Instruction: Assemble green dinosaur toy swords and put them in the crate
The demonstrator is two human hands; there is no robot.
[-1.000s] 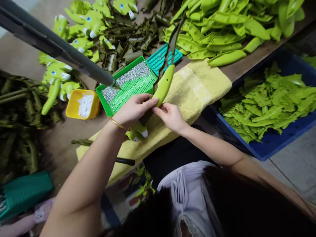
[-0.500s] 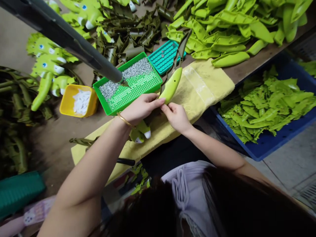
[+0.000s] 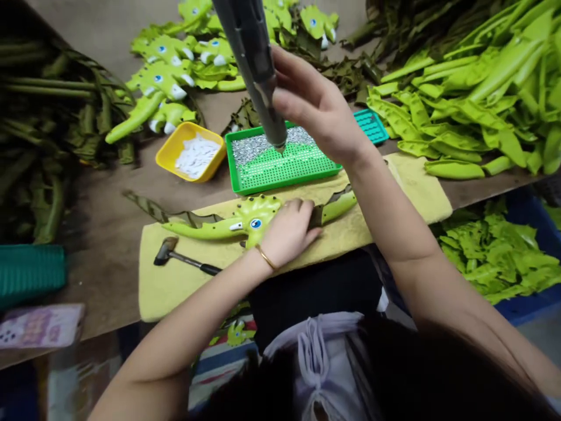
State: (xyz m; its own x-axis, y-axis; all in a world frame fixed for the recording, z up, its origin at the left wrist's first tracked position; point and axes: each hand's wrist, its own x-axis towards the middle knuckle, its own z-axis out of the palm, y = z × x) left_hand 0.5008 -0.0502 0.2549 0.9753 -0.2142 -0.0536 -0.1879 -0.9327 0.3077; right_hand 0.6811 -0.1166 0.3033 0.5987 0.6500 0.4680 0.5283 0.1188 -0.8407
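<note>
A green toy dinosaur [image 3: 210, 227] with a blue eye and a frilled head lies across a yellow cloth pad [image 3: 184, 292]. Over its middle, my left hand [image 3: 289, 231] is closed, fingers curled on it and hiding part of the body. Dark olive strips show along the toy's neck and beside its tail end [image 3: 339, 207]. My right hand [image 3: 318, 111] is raised at a hanging power screwdriver [image 3: 263, 88], thumb and fingers apart near its right side. The bit points down over a green tray [image 3: 263, 175] of small silvery screws.
A hammer [image 3: 169, 250] lies on the pad's left. Behind are a yellow tub [image 3: 164, 161] of white pieces, a teal tray [image 3: 372, 126], finished-looking toys [image 3: 162, 76], dark strips [image 3: 52, 93] and green shells [image 3: 491, 105]. A blue crate [image 3: 530, 304] of green parts stands right.
The green tail-shaped piece both hands held is now down at the toy's right. My left hand has moved onto the toy; my right hand has risen to the screwdriver. The view has turned.
</note>
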